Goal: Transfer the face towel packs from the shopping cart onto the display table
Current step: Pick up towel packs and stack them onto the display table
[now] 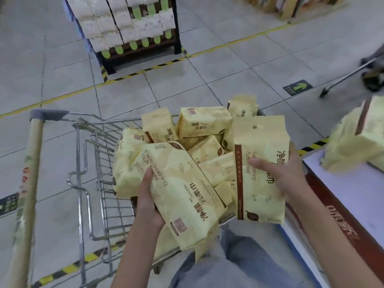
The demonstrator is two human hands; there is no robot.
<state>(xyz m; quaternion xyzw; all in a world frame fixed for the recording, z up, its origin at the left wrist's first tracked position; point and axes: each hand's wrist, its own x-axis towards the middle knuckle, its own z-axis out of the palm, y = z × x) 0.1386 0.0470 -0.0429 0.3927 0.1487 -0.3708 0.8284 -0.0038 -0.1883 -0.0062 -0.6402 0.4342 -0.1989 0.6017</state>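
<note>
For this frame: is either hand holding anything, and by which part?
Both. The left hand grips a tilted face towel pack along its left long edge; the right hand grips an upright pack by its right side, thumb across the front.

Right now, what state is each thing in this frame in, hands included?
Left hand, gripping the tilted yellow face towel pack over the cart.
Right hand, gripping the upright yellow face towel pack.
Silver wire shopping cart, loaded.
Heap of yellow packs, lying jumbled in the cart.
White red-edged display table, partly stocked.
Yellow packs on the table, resting on its top.
</note>
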